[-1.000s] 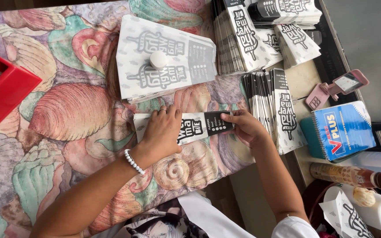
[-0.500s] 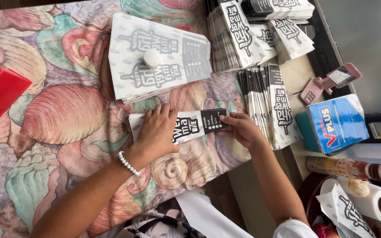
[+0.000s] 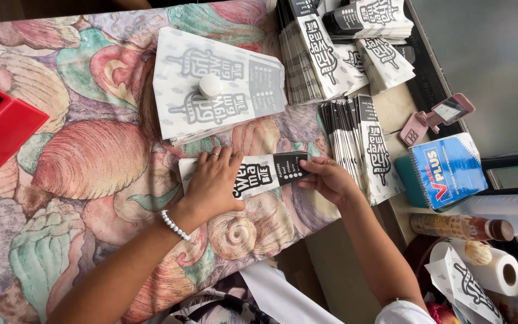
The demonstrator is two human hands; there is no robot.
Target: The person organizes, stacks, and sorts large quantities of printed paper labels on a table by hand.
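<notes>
While the left hand [image 3: 214,183] stays flat, fingers spread, pressing the folded paper sleeve [image 3: 259,174] onto the shell-patterned cloth [image 3: 79,168] at mid-frame, the right hand [image 3: 325,179] has kept its fingertip pinch on the sleeve's dark end. Nothing has shifted since a second ago; the crease looks nearly pressed. Finished sleeves [image 3: 361,144] lie right.

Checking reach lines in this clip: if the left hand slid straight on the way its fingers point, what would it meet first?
Probably the stack of flat white printed paper sheets just beyond the left hand's fingertips; only shell-patterned tablecloth lies between.
</notes>
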